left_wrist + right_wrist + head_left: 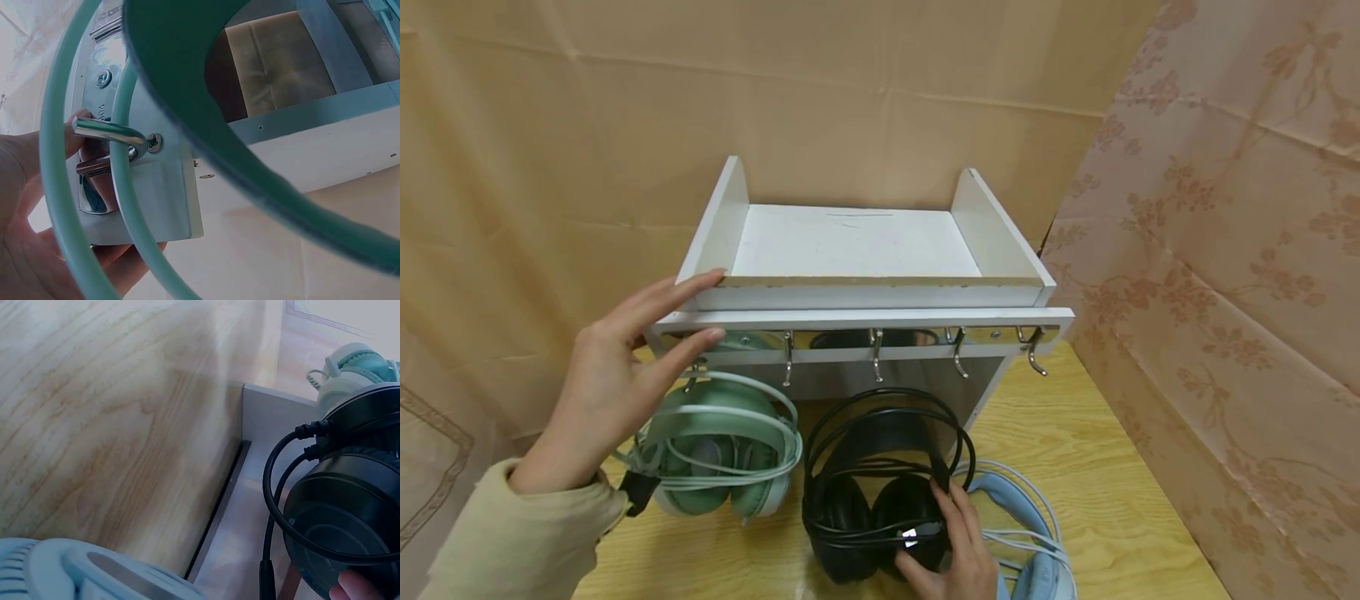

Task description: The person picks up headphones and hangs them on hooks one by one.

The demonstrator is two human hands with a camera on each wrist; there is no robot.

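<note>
My left hand (610, 367) grips the left end of a white hook rack (865, 318), thumb on the front by the metal hook strip and fingers over the top edge. Green headphones (722, 442) hang from the leftmost hook beneath that hand; their green band (162, 94) crosses the left wrist view. My right hand (958, 542) holds black headphones (880, 442) by one ear cup, with their cable looped around them. They are in front of the rack, below its middle hooks. In the right wrist view a fingertip (356, 587) touches the black ear cup (337, 525).
Light blue headphones (1037, 525) lie on the wooden table (1060, 425) at the right. Several bare metal hooks (877, 354) line the rack's front. A shallow tray (850, 242) with raised sides forms its top. Cloth (820, 108) hangs behind, and floral cloth (1225, 275) at the right.
</note>
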